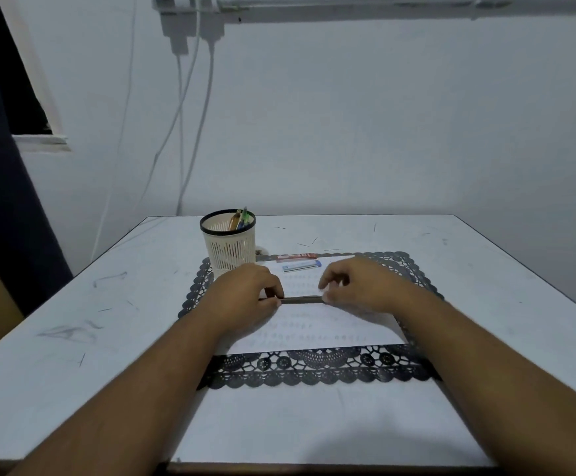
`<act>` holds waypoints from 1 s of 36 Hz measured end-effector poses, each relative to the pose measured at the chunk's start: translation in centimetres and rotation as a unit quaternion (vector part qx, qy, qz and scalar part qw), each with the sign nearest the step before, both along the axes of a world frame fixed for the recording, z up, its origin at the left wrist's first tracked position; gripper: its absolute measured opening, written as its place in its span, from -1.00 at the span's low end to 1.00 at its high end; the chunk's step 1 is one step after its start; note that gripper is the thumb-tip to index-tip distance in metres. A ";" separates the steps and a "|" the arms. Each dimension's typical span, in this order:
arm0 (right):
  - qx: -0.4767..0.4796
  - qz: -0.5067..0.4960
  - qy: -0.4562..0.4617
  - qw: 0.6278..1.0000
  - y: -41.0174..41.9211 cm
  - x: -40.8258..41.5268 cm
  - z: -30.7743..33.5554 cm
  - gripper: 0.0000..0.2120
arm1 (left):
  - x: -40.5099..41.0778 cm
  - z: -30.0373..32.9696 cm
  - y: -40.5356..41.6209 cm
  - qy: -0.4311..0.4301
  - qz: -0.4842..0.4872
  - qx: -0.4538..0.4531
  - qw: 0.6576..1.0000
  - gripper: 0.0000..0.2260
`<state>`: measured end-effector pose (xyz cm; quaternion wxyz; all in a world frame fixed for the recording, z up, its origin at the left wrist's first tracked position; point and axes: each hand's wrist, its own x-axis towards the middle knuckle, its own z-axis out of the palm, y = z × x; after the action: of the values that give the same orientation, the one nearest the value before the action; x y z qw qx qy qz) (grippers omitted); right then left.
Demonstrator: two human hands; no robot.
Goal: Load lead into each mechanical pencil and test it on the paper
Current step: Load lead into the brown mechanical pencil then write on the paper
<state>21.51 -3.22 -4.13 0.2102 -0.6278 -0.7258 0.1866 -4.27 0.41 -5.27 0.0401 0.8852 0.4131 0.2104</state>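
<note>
At frame centre, the left hand (245,297) is pinching one end of a dark mechanical pencil (302,299) while the right hand (355,290) is pinching the other, holding it level over the paper (314,334). Judgement: grip the barrel firmly and pull the cap straight off. The lead cases (301,262) are lying just above; their labels and the paper's faint marks are illegible.

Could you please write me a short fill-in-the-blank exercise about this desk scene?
1. The left hand and right hand hold one dark mechanical pencil by its two ____.
2. The cream lattice pen cup has a ____ rim.
3. The white paper sheet lies on a dark ____ placemat.

Missing words: ends; black; lace
</note>
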 end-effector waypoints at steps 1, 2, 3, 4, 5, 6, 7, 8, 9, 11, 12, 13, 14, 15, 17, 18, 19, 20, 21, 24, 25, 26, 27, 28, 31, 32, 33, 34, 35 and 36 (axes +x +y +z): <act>-0.013 0.004 0.005 1.000 -0.1 0.1 0.1 -0.94 | -0.2 -0.1 0.2 0.001 0.001 -0.001 1.000 -0.91; -0.021 0.004 0.012 1.000 -0.2 0.0 0.0 -0.94 | -0.3 -0.2 0.3 -0.002 0.002 -0.003 1.000 -0.91; -0.023 0.002 0.016 1.000 -0.2 -0.2 0.0 -0.95 | -0.4 -0.2 0.5 -0.006 0.002 -0.005 1.000 -0.91; -0.019 -0.001 0.017 1.000 0.0 -0.4 -0.1 -0.95 | -0.3 -0.3 0.5 -0.010 0.002 -0.007 1.000 -0.89; -0.013 -0.003 0.014 1.000 0.1 -0.7 -0.2 -0.95 | -0.2 -0.3 0.4 -0.014 -0.001 -0.007 1.000 -0.86; -0.006 -0.004 0.009 1.000 0.2 -1.0 -0.3 -0.95 | -0.1 -0.4 0.3 -0.021 -0.005 -0.007 1.000 -0.84; 0.001 -0.003 0.003 1.000 0.3 -1.3 -0.4 -0.95 | 0.1 -0.5 0.1 -0.031 -0.010 -0.007 0.999 -0.83; 0.005 0.000 -0.001 1.000 0.2 -1.6 -0.5 -0.96 | 0.3 -0.5 0.0 -0.040 -0.013 -0.009 0.999 -0.84; 0.010 0.006 -0.007 1.000 0.2 -1.8 -0.6 -0.97 | 0.4 -0.6 -0.2 -0.041 -0.015 -0.011 0.999 -0.86; 0.018 0.019 -0.016 1.000 0.0 -2.2 -0.6 -0.99 | 0.6 -0.6 -0.2 -0.030 -0.018 -0.013 0.999 -0.92; 0.021 0.022 -0.016 0.999 -0.1 -2.4 -0.5 -0.99 | 0.6 -0.5 -0.1 -0.027 -0.018 -0.017 0.999 -0.95; 0.024 0.022 -0.013 0.999 -0.1 -2.5 -0.5 -0.99 | 0.5 -0.4 0.1 -0.029 -0.017 -0.023 0.999 -0.98; 0.028 0.020 -0.009 0.999 -0.1 -2.5 -0.5 -0.98 | 0.4 -0.3 0.2 -0.034 -0.014 -0.030 0.999 -0.99; 0.031 0.018 -0.003 0.999 -0.1 -2.5 -0.6 -0.97 | 0.3 -0.3 0.3 -0.038 -0.011 -0.034 0.999 -0.99; 0.033 0.011 0.006 0.999 -0.1 -2.4 -0.8 -0.95 | 0.1 -0.2 0.4 -0.043 -0.009 -0.038 0.998 -1.00; 0.034 0.009 0.008 0.999 -0.1 -2.4 -0.9 -0.94 | 0.0 -0.2 0.4 -0.043 -0.009 -0.039 0.998 -1.00; 0.034 0.008 0.009 0.999 -0.2 -2.4 -0.9 -0.94 | -0.1 -0.3 0.4 -0.042 -0.010 -0.040 0.998 -1.00; 0.033 0.007 0.011 0.999 -0.2 -2.4 -1.0 -0.95 | -0.1 -0.3 0.4 -0.042 -0.010 -0.040 0.998 -1.00; 0.032 0.007 0.012 0.999 -0.3 -2.4 -1.0 -0.96 | -0.1 -0.3 0.4 -0.043 -0.010 -0.041 0.998 -0.99; 0.033 0.008 0.018 0.999 -0.2 -2.5 -0.9 -0.97 | -0.1 -0.2 0.4 -0.046 -0.009 -0.038 0.998 -0.99; 0.035 0.010 0.020 0.999 -0.2 -2.6 -0.8 -0.97 | -0.1 -0.1 0.4 -0.046 -0.009 -0.036 0.998 -0.99; 0.037 0.011 0.022 0.999 -0.2 -2.7 -0.8 -0.97 | -0.1 -0.1 0.4 -0.046 -0.010 -0.035 0.998 -0.98; 0.038 0.013 0.022 0.999 -0.2 -2.7 -0.8 -0.97 | -0.1 -0.1 0.5 -0.048 -0.011 -0.036 0.998 -0.98; 0.038 0.013 0.021 0.999 -0.2 -2.8 -0.9 -0.97 | -0.1 -0.2 0.5 -0.049 -0.011 -0.036 0.998 -0.98; 0.039 0.014 0.019 0.999 -0.3 -2.7 -0.9 -0.97 | -0.1 -0.4 0.6 -0.051 -0.011 -0.037 0.998 -0.97; 0.039 0.015 0.021 0.999 -0.3 -2.7 -0.8 -0.97 | -0.1 -0.4 0.7 -0.052 -0.012 -0.036 0.998 -0.97; 0.041 0.016 0.024 0.999 -0.3 -2.6 -0.8 -0.97 | 0.0 -0.4 0.8 -0.053 -0.013 -0.035 0.998 -0.97; 0.042 0.015 0.027 0.999 -0.2 -2.6 -0.7 -0.97 | 0.0 -0.4 0.8 -0.055 -0.014 -0.034 0.998 -0.97; 0.045 0.013 0.029 0.998 -0.2 -2.6 -0.6 -0.96 | 0.0 -0.3 0.9 -0.055 -0.014 -0.032 0.998 -0.97; 0.048 0.010 0.029 0.998 -0.2 -2.5 -0.6 -0.96 | 0.0 -0.3 1.0 -0.055 -0.013 -0.031 0.998 -0.97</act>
<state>18.96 -3.40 -4.77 0.2594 -0.6040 -0.7336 0.1723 -4.28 1.36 -5.60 0.0928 0.8759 0.4052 0.2450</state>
